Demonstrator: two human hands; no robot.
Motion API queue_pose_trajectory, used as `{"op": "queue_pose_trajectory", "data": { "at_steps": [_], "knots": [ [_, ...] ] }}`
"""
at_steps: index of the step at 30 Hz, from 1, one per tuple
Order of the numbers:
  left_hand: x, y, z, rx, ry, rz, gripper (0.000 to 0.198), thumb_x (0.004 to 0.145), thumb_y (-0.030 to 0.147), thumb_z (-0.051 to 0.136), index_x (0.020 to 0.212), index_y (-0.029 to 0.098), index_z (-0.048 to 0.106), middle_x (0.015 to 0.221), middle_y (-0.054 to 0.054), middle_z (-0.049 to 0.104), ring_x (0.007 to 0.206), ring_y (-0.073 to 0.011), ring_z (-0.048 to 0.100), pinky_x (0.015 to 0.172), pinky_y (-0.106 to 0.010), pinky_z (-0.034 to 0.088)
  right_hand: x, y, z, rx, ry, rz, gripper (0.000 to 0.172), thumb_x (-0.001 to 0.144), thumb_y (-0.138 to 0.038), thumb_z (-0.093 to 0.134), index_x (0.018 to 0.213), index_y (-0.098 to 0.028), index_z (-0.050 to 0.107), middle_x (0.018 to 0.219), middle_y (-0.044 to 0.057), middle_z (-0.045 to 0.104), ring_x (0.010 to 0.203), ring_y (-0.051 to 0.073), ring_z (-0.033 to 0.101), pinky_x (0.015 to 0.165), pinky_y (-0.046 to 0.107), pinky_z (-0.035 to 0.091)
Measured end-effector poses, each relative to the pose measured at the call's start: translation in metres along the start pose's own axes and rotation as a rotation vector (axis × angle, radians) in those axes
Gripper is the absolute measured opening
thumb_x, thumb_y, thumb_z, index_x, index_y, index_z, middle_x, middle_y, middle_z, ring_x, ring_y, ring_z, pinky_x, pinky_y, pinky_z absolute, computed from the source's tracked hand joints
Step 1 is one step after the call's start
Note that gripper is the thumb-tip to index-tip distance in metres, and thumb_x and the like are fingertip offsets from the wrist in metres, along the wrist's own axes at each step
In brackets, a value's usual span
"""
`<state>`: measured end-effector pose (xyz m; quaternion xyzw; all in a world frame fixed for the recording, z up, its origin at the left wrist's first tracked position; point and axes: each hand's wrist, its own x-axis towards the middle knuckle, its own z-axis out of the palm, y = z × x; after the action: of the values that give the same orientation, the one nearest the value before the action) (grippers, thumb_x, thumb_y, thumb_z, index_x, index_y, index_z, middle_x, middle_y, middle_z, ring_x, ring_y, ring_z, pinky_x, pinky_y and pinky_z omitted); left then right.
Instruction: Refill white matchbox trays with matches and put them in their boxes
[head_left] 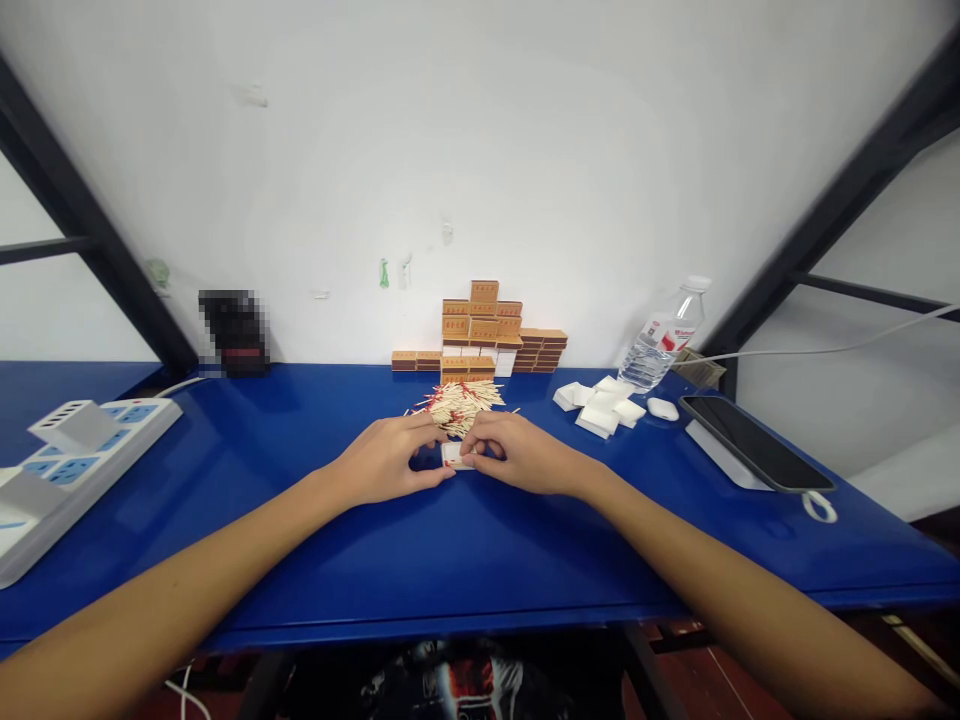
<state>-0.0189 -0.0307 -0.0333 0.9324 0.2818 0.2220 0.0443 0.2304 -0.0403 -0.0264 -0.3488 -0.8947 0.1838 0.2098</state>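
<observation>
A small white matchbox tray (452, 452) lies on the blue table between my hands, with a few red match tips at its near left corner. My left hand (391, 457) holds the tray's left end, thumb on the near side and fingers on the far side. Over the right end of the tray, my right hand (517, 452) has its fingers bent and pinched together; whatever they hold is hidden. Just beyond the tray spreads a heap of loose matches (465, 402) with red heads. Brown matchboxes (484, 328) are stacked behind the heap, against the wall.
White empty trays (602, 408) lie in a pile at the right, near a water bottle (660, 340) and a white earphone case (662, 409). A phone (754, 440) leans on a white support farther right. At the left is a power strip (97, 470).
</observation>
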Motion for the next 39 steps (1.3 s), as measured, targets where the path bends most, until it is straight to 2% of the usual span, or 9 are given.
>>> {"op": "queue_pose_trajectory", "data": {
  "at_steps": [11,16,24,34,39],
  "knots": [
    [-0.001,0.003,0.002,-0.002,-0.021,0.027,0.024,0.093,0.042,0.069,0.103,0.020,0.069,0.091,-0.002,0.068,0.079,-0.0170,0.065,0.068,-0.028,0.050,0.000,-0.003,0.005,0.095,-0.004,-0.069,0.007,0.094,-0.019,0.067,0.096,-0.020,0.073,0.090,0.003,0.059,0.078,0.014,0.055,0.073,0.027,0.044],
    [0.000,0.001,0.002,-0.013,-0.019,0.037,0.021,0.093,0.040,0.069,0.099,0.020,0.068,0.089,-0.001,0.068,0.075,-0.0157,0.064,0.065,-0.027,0.049,0.000,-0.006,0.007,0.091,-0.024,-0.019,0.005,0.090,-0.013,0.068,0.092,-0.018,0.070,0.089,0.002,0.057,0.078,0.014,0.054,0.071,0.027,0.044],
    [0.000,0.002,0.002,-0.005,-0.002,0.065,0.018,0.093,0.037,0.069,0.099,0.019,0.067,0.089,-0.002,0.068,0.077,-0.0159,0.064,0.066,-0.027,0.048,0.000,-0.005,0.010,0.087,-0.009,-0.056,0.007,0.094,-0.018,0.065,0.096,-0.020,0.071,0.089,0.002,0.058,0.081,0.015,0.056,0.072,0.027,0.044],
    [0.000,0.002,0.002,0.002,-0.001,0.058,0.020,0.094,0.039,0.067,0.098,0.019,0.069,0.089,-0.002,0.069,0.077,-0.0158,0.065,0.066,-0.027,0.051,-0.001,-0.011,0.009,0.039,-0.040,-0.024,0.007,0.095,-0.017,0.063,0.096,-0.019,0.069,0.091,0.003,0.059,0.083,0.016,0.058,0.075,0.029,0.046],
    [-0.001,0.003,0.003,0.041,0.019,0.105,0.020,0.093,0.037,0.068,0.098,0.018,0.069,0.087,-0.002,0.069,0.076,-0.0161,0.065,0.065,-0.028,0.050,-0.001,-0.010,0.008,0.044,-0.074,-0.003,0.004,0.095,-0.019,0.065,0.094,-0.019,0.069,0.093,0.003,0.059,0.083,0.016,0.058,0.074,0.028,0.045]
  ]
}}
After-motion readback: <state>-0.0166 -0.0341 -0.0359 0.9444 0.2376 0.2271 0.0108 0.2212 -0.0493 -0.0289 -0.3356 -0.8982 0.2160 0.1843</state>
